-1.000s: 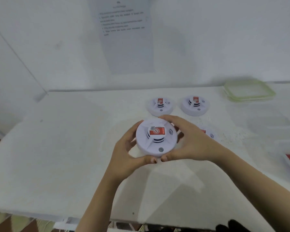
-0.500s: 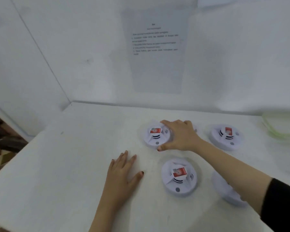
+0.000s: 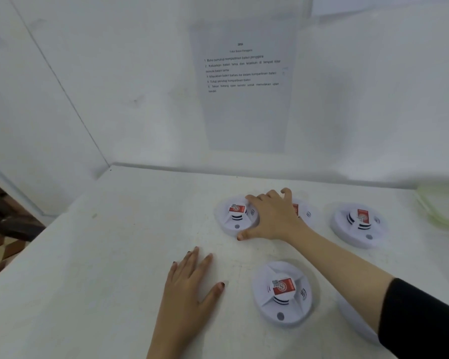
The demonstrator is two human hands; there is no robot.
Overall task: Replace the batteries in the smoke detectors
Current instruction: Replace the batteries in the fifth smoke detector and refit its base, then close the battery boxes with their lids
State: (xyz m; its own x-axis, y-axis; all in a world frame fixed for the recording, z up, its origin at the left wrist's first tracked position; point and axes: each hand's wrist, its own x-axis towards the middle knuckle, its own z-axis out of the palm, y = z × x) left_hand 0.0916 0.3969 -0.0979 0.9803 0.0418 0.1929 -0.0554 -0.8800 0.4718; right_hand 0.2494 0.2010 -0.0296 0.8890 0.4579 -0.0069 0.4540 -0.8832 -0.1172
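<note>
White table carries several smoke detectors; a printed sheet is on the wall behind. The far-left detector lies face up toward the table's back, just beside a second detector half hidden by the hand. It is prob. light, rigid plastic w/ a smooth round shell, so a bit slippery; best to take it by the rim from opposite sides, not by the raised centre w/ the red label. Right arm reaches forward over the table. Right hand arches over this detector's right side: thumb at near rim, fingers curved on far rim, holding it loosely. Left hand rests flat on the table, fingers straight, nothing in it
</note>
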